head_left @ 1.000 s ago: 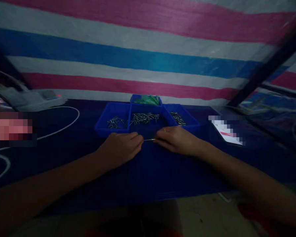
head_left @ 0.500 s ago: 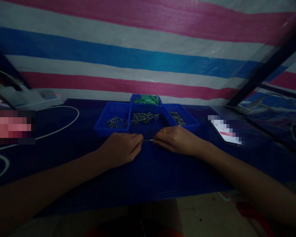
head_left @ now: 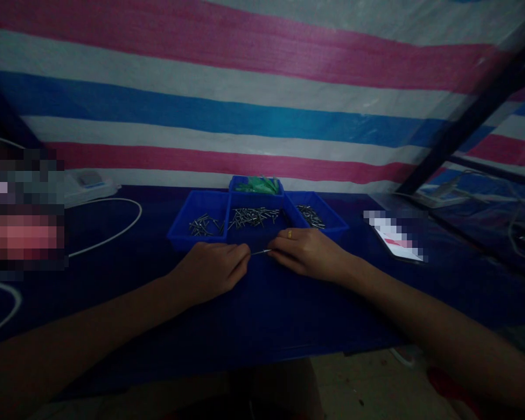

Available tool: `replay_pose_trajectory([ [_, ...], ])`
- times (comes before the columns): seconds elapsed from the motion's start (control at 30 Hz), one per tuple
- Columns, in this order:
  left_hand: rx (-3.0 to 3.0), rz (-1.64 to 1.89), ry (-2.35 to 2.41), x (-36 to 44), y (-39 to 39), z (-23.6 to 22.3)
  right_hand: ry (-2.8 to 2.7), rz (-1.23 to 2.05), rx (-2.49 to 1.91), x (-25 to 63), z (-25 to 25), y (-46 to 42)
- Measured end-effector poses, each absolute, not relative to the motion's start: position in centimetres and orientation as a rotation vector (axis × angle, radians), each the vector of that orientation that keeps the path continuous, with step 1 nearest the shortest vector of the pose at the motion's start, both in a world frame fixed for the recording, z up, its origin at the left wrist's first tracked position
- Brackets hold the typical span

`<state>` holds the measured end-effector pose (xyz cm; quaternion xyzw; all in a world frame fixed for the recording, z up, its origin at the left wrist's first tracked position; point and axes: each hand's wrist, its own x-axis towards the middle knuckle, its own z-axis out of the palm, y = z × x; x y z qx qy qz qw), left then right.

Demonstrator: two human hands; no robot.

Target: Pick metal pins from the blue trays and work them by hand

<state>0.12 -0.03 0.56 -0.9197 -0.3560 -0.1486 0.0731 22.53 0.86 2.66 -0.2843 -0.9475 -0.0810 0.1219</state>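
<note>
My left hand [head_left: 214, 265] is closed, with its fingertips pinching the left end of a thin metal pin [head_left: 259, 252]. Opposite it, my right hand [head_left: 308, 252], wearing a gold-coloured ring, is closed on the pin's right end. A thicker, lighter section of the pin shows near the right fingertips. Both hands are low over the blue table, just in front of the blue trays. Loose metal pins lie in the left tray [head_left: 174, 232], the middle tray [head_left: 262, 198] and the right tray [head_left: 338, 219].
Behind the middle tray, a small blue tray holds green plastic [head_left: 258, 185]. To the right lies a phone [head_left: 396, 239], partly blurred out. A white cable [head_left: 135, 205] loops across the table [head_left: 262, 315] at left, near a white device [head_left: 90, 184]. Striped sheeting [head_left: 262, 119] hangs behind.
The view has tilted slightly, so the trays appear a little lower. Both hands keep their pinch on the pin, and the gap between them looks nearly the same.
</note>
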Motion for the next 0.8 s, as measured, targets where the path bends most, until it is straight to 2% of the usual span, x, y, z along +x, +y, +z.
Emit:
replay_pose_trajectory([
  [0.3,-2.751,-0.436,-1.108,0.1,0.0,0.6,-2.684,-0.242,-0.885,23.2,3.9,1.2],
  [0.47,-2.764,-0.35,-1.065,0.1,0.0,0.3,-2.432,-0.316,-1.281,26.0,5.3,3.6],
  [0.63,-2.747,-0.281,-1.032,0.3,-0.2,0.3,-2.266,-0.376,-1.566,27.8,4.5,5.6],
  [0.8,-2.695,-0.246,-0.967,0.5,-0.5,0.4,-2.266,-0.421,-1.507,27.5,3.5,6.0],
])
